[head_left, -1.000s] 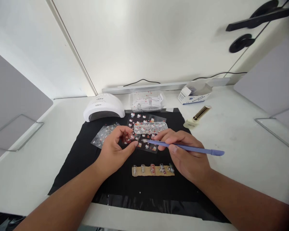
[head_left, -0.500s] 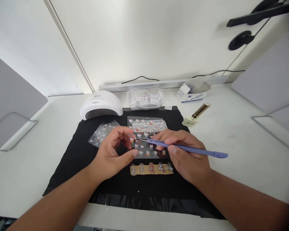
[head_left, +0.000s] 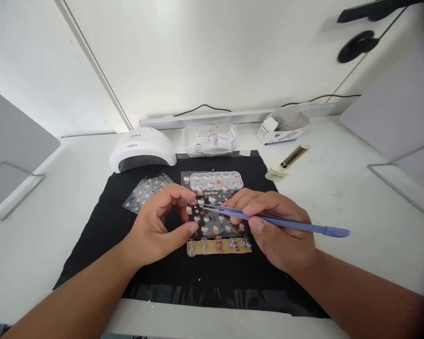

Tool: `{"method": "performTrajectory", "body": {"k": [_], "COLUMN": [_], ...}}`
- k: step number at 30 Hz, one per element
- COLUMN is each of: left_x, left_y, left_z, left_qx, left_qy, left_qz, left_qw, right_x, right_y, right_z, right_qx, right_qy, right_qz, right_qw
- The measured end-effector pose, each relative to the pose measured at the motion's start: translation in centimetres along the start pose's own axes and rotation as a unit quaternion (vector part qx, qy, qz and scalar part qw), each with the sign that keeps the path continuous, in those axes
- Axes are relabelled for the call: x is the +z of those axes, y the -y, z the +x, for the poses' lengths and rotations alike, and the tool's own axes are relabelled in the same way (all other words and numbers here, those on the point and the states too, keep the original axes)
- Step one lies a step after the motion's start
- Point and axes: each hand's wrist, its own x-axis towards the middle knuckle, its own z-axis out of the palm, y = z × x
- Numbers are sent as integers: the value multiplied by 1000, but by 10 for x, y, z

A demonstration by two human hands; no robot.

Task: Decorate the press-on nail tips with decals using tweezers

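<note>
My right hand [head_left: 275,226] grips blue tweezers [head_left: 297,226], their tips pointing left over a clear sticker sheet [head_left: 214,219] with small cartoon decals. My left hand [head_left: 159,223] pinches the left edge of that sheet between thumb and fingers. Just below the sheet lies a tan strip [head_left: 219,246] carrying several clear false nails. All of this rests on a black mat [head_left: 102,226].
A white nail lamp [head_left: 141,150] stands at the mat's back left, with another sticker sheet [head_left: 144,190] in front of it. A clear charm case [head_left: 215,180], a clear box [head_left: 210,141], a white carton [head_left: 281,129] and a gold-capped bottle [head_left: 286,164] lie behind and to the right.
The sticker sheet has slid toward me, off the charm case, with my left hand on it. The tweezers' tips stay over the sheet. The view has tilted slightly.
</note>
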Motion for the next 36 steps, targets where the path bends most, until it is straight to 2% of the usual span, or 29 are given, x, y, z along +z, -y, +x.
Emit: {"method": "performTrajectory", "body": {"k": [6, 14, 29, 36], "left_x": [-1, -1, -1, -2], "left_y": [1, -3, -4, -3], "left_z": [0, 2, 1, 0], "left_qx": [17, 5, -5, 5], "left_qy": [17, 32, 32, 20], "left_qz": [0, 11, 15, 5], "left_qw": [1000, 999, 999, 1000], "right_x": [-2, -2, -1, -4], "right_y": [-3, -1, -3, -2], "right_z": [0, -2, -1, -1], "right_qx": [-3, 2, -6, 15], "right_qy": [3, 13, 2, 1], "right_qz": [13, 11, 3, 11], "right_qw": [1000, 1000, 1000, 1000]}}
